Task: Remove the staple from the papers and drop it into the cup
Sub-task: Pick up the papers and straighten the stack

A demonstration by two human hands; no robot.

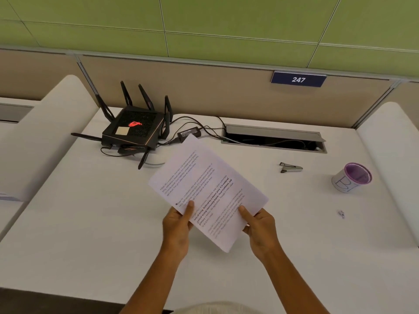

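Note:
I hold the printed white papers (pixel 206 189) tilted above the white desk (pixel 90 211), turned diagonally. My left hand (pixel 178 227) grips their lower left edge with the thumb on top. My right hand (pixel 260 230) grips the lower right edge the same way. I cannot make out the staple on the sheets. A metal staple remover (pixel 291 167) lies on the desk to the right of the papers. Further right stands the white cup (pixel 351 177) with a purple rim, its opening facing up.
A black router (pixel 133 130) with several antennas and its cables sits at the back left. An open cable hatch (pixel 274 139) is set into the desk at the back. A small dark speck (pixel 341 214) lies near the right. Padded dividers flank both sides.

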